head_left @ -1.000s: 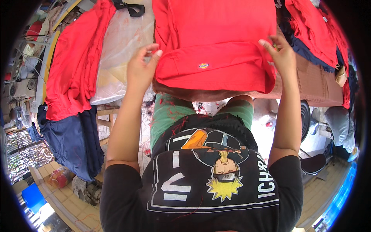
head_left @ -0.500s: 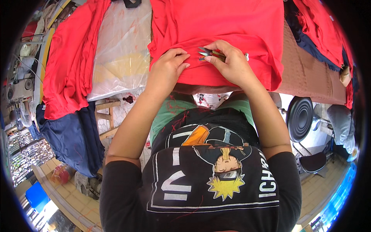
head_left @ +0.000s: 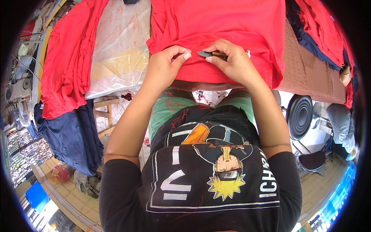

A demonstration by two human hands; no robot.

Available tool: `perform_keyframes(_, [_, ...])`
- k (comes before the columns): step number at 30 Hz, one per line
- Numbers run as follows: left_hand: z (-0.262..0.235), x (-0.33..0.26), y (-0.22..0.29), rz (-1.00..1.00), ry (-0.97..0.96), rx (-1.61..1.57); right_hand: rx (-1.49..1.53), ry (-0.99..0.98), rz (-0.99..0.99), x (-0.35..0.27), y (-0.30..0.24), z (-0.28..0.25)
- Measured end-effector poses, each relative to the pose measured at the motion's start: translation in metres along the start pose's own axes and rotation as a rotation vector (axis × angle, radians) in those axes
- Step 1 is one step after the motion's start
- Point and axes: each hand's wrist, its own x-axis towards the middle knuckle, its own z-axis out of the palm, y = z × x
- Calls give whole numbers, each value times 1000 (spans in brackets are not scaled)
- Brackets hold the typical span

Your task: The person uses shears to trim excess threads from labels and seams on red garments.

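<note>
Closest in, your black printed shirt fills the lower frame, with green trousers just beyond it, and both forearms run up from there to the counter's near edge.

Your left hand is curled, fingers drawn together, fingertips pinching the hem of the red garment where it hangs over the edge. Your right hand sits just beside it, fingers closed round a small cutting tool; its dark metal tip pokes out toward your left fingertips, almost touching them, right on the red fabric. What kind of tool it is exactly, you can't tell from here.

The red garment lies flat on the brown counter, its lower edge bunched under your two hands. To your left a clear plastic sheet lies next to it, and further left more red cloth drapes down over dark blue cloth. On your right, below the counter's level, there's a round black fan, and at the far right corner another heap of red and navy clothing.
</note>
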Motion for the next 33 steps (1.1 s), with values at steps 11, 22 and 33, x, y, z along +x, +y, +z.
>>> perform_keyframes(11, [-1,3,1,-20,-46,-222,-12,-75,34,4,-1,-4])
perform_keyframes(22, [-53,-16,35,277,-295,-132,-231,-48,-40,3,-8,-12])
perform_keyframes(33, [-135,-67,77,202,43,-76,-201,206,20,19,-11,-17])
